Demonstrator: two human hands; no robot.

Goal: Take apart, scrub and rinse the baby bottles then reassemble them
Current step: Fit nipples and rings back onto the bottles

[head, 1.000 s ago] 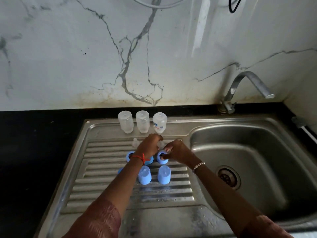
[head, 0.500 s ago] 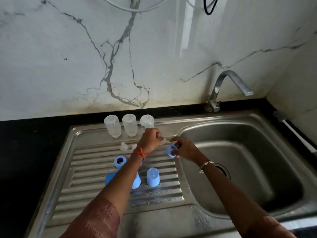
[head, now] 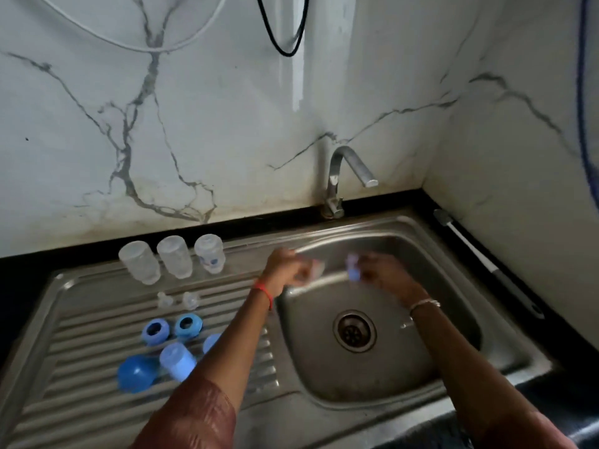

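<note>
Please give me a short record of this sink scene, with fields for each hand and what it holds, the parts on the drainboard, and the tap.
left hand: over the basin, pinches a small clear piece, blurred, probably a teat
right hand: over the basin, holds a blue collar ring
bottle bodies: three, clear, in a row at the back of the drainboard
loose parts on drainboard: two clear teats, two blue rings, blue caps, one partly hidden
tap: no water seen running
brush: lies right of the basin
</note>
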